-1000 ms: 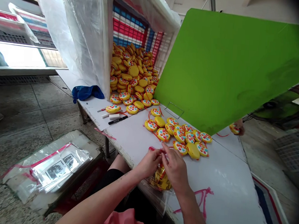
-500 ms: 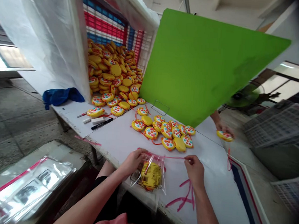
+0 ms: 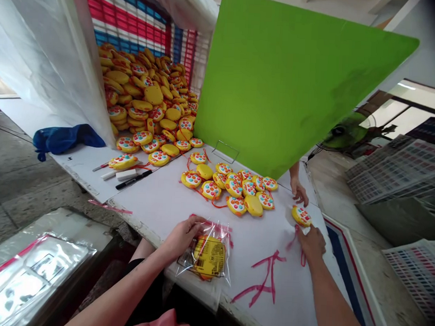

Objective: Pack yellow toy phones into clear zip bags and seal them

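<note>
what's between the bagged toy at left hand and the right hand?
Head view: between the bagged toy and the right hand lie loose pink strips on bare white table; no other toy.

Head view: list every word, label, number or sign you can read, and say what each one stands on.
Nothing here can be read.
Clear bag at the left hand: dark print on the yellow toy inside, too blurred to read.
Clear packets lower left: black-and-white printed inserts, too small and blurred.
Grid-patterned sheets at right: rows of small marks, no legible characters.
Black marker on the table: no lettering visible.
</note>
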Tool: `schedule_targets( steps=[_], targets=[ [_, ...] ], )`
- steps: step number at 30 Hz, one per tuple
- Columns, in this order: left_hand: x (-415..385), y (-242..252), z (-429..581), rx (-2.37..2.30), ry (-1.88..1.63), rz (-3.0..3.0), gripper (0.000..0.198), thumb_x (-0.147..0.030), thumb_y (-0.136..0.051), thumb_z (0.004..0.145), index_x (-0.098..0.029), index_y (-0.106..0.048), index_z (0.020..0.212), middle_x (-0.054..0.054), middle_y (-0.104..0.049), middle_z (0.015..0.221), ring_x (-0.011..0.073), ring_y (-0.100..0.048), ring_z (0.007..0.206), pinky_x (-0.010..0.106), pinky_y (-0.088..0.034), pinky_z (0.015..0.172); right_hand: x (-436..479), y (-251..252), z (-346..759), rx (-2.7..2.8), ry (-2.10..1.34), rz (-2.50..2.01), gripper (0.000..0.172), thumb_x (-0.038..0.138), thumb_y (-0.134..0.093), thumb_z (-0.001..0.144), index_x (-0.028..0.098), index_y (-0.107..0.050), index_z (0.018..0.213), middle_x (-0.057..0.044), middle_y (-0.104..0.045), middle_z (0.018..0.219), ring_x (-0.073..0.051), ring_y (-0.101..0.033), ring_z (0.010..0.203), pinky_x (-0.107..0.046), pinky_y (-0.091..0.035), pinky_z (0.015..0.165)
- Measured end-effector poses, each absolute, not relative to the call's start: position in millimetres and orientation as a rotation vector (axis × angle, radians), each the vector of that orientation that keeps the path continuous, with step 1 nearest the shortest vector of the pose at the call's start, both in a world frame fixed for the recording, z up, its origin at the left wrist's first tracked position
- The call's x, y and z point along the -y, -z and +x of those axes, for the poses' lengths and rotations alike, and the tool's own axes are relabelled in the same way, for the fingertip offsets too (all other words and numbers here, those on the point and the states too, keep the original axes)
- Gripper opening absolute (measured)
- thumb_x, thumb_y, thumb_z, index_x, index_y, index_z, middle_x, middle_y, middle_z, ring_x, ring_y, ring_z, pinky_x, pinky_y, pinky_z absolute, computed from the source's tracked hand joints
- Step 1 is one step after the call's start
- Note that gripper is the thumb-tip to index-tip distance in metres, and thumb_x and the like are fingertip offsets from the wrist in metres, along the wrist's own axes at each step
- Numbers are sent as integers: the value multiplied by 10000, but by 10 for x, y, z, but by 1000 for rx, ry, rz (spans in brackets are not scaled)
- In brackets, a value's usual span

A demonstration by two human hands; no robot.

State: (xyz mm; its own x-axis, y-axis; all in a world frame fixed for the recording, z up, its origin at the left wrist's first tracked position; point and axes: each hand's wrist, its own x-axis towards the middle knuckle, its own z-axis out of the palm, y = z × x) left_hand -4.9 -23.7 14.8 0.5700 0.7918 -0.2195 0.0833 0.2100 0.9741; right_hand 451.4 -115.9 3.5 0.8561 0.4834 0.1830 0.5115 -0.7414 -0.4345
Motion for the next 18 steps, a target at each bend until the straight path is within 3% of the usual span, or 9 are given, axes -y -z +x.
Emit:
schedule_targets(
  steps=[2, 5, 12, 15, 18],
  targets=[
    [247, -147, -54, -845, -589, 1272, 423, -525, -484, 835, -201, -571, 1091, 35, -613, 830, 180, -592, 783, 248, -476, 579, 1077, 78, 4537, 674, 64, -2595, 698, 510, -500, 739, 51, -503, 1265, -310, -393, 1359, -466, -289, 1296, -670, -194, 984],
    [266, -147, -65, -808, -613, 1258, 392, -498, -465, 856, -208, -562, 1100, 45, -624, 898, 189, -607, 839, 254, -489, 606, 1116, 182, 4522, 712, 27, -2581, 568, 446, -449, 790, 87, -541, 1220, -268, -422, 1361, -431, -299, 1306, -650, -169, 1015],
    [269, -127, -59, -813, -626, 1266, 362, -460, -455, 870, -204, -563, 1103, 52, -627, 935, 185, -610, 844, 237, -489, 595, 1579, 155, 4511, 591, -39, -2373, 235, 308, -559, 676, 146, -637, 827, -219, -608, 1088, -407, -485, 1152, -560, -340, 976],
    [264, -129, -53, -825, -616, 1304, 366, -448, -441, 877, -197, -555, 1117, 55, -630, 928, 177, -606, 815, 230, -480, 576, 1698, 31, 4573, 467, -83, -2158, 132, 310, -586, 647, 189, -557, 689, -123, -647, 835, -360, -594, 975, -549, -425, 884],
    [266, -148, -59, -839, -633, 1335, 370, -420, -441, 877, -184, -529, 1148, 55, -626, 933, 167, -600, 778, 226, -469, 550, 1673, -222, 4646, 400, -124, -1854, 136, 290, -530, 699, 225, -429, 636, -57, -612, 735, -279, -650, 754, -511, -502, 699]
  ],
)
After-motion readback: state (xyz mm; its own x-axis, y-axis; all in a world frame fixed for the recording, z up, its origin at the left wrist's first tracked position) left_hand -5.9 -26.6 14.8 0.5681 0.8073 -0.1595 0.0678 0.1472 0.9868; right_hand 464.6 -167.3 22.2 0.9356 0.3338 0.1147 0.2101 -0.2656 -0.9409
